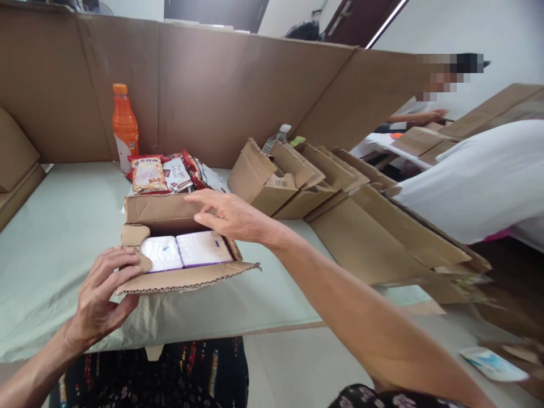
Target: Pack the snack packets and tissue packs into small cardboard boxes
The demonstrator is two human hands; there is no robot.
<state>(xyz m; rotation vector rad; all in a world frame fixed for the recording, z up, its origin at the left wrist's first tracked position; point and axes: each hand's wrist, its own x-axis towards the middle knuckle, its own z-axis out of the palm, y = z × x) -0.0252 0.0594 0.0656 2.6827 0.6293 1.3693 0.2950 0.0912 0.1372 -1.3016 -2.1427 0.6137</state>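
A small open cardboard box (182, 277) stands near the table's front edge. Inside it, two white packs with purple edges (204, 247) lie side by side. My left hand (106, 289) grips the box's left end, fingers over the left flap and thumb low at the front. Above the box's right rear corner, my right hand (233, 215) reaches in from the right with fingers stretched out and nothing in them. Its fingertips are close to the raised back flap (159, 209); whether they touch it I cannot tell.
Snack packets (148, 174) and an orange bottle (125, 127) stand behind the box. Several open cartons (263, 190) line the right side, with a clear bottle (278, 136) behind. A tall cardboard wall (221, 90) closes the back. Another person (425, 113) works beyond.
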